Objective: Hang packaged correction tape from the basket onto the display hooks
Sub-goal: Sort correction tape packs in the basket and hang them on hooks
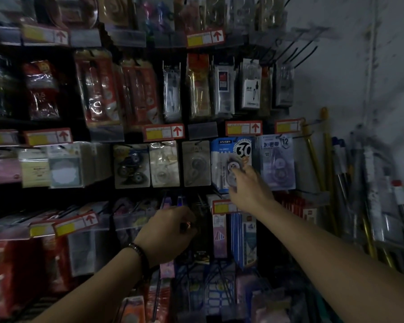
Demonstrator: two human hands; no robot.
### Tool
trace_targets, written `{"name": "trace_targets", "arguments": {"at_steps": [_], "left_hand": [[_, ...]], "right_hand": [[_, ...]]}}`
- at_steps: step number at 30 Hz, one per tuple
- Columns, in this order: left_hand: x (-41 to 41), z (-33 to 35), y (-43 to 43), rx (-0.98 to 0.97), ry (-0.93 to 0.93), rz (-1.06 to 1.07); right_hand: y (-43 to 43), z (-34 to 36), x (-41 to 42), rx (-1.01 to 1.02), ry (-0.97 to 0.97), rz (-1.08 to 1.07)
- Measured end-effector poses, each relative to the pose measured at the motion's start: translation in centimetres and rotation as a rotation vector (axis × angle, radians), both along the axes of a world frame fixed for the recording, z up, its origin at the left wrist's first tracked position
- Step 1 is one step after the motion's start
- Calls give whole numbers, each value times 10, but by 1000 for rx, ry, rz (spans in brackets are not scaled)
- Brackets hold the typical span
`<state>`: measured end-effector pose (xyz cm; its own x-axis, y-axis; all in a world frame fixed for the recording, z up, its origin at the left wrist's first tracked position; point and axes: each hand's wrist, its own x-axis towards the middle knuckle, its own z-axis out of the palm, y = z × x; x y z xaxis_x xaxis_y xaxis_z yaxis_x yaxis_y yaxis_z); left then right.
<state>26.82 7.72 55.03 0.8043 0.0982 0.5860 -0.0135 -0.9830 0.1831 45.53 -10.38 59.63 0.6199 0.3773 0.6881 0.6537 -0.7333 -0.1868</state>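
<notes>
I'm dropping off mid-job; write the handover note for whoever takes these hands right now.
Right hand: pinches the blue "30" pack hanging in the middle row, beside the purple "12" pack.
Left hand: curled, below that row; too dark to tell if it holds anything.
Done: tape packs hang along that row.
Left: check this pack is seated, let go; basket not clearly in view.

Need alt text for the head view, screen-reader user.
The right hand holds a blue correction tape package marked 30, in a row of hanging stationery packs on a dim shop display. The left hand is curled by the row below; whether it holds anything is unclear.
</notes>
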Motion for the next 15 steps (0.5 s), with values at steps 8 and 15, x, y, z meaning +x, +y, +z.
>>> {"name": "trace_targets", "arguments": {"at_steps": [8, 15], "left_hand": [[-65, -61, 12, -77, 140, 48], [-127, -179, 19, -119, 309, 128]], "right_hand": [[-15, -59, -74, -53, -55, 95], [-5, -168, -152, -101, 78, 258]]}}
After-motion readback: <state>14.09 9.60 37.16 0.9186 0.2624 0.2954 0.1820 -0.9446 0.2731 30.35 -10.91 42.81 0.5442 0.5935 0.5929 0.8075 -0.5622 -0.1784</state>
